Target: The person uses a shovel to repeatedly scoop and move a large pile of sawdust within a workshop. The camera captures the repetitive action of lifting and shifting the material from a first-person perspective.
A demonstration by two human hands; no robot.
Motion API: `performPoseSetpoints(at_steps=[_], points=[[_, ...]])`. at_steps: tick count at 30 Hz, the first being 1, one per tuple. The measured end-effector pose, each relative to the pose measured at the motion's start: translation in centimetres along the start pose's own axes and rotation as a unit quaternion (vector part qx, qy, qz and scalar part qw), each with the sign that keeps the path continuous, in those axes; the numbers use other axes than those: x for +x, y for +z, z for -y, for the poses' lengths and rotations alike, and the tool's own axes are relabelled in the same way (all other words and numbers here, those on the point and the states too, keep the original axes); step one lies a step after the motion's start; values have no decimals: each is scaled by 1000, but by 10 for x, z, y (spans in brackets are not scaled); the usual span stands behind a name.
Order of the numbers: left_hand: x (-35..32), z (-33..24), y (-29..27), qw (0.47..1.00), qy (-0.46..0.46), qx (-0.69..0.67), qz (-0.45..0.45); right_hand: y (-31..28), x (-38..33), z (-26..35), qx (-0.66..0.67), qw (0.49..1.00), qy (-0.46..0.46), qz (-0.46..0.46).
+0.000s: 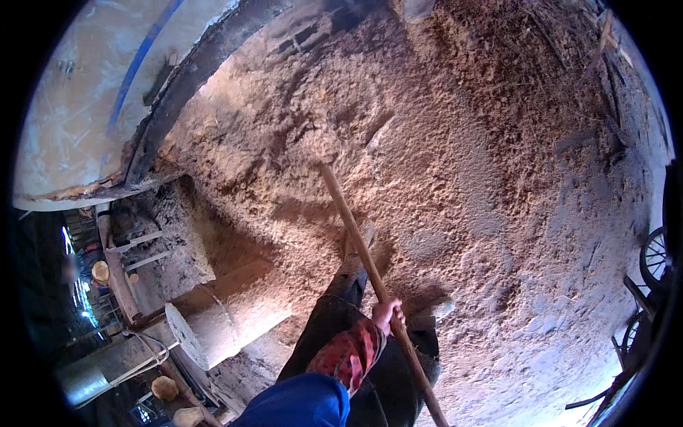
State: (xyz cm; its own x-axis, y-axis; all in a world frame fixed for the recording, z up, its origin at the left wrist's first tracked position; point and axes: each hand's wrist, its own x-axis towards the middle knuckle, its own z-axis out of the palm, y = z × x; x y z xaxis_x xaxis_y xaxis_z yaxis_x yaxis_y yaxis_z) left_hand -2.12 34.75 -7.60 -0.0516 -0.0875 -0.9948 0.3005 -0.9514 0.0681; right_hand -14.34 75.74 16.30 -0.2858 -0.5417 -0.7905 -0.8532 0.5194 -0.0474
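My left hand (388, 315) is closed round the long wooden handle (353, 231) of a tool. Its sleeve is red and dark patterned, with blue cloth higher up the arm. The handle slants from the lower edge up to a heap of loose, reddish-brown, sawdust-like material (284, 135). At its far end the tool's head is covered by the crumbly material, so its kind cannot be made out. My right hand is not in the picture. My dark-trousered legs stand astride below the handle, with the shoes partly in the loose material.
A large pale curved panel (92, 92) with a blue stripe overhangs the far left. Below it lie a thick pale cylinder (220, 320), ropes, poles and cut log ends (165, 388). Spoked wheels (653, 257) stand at the right edge. Twigs and debris lie at the far right.
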Motion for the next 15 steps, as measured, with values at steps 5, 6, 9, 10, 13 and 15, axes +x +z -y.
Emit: performPoseSetpoints(at_steps=[5, 6, 9, 10, 13, 15], points=[[-69, 66, -8, 994, -92, 50, 4, -38, -102, -12, 108, 947, 203, 225], [-80, 71, -9, 994, -91, 61, -2, -38, -116, -8, 108, 952, 177, 225], [-97, 66, -8, 990, -120, 76, -8, -40, -146, 13, 129, 959, 167, 191], [-95, 58, -8, 989, -128, 77, -7, -42, -149, 24, 150, 954, 207, 157], [-83, 21, -12, 985, -147, 87, -8, -60, -130, 58, 218, 949, 190, 122], [-70, -12, -16, 986, -127, 103, -15, -77, -101, 82, 265, 948, 130, 120]])
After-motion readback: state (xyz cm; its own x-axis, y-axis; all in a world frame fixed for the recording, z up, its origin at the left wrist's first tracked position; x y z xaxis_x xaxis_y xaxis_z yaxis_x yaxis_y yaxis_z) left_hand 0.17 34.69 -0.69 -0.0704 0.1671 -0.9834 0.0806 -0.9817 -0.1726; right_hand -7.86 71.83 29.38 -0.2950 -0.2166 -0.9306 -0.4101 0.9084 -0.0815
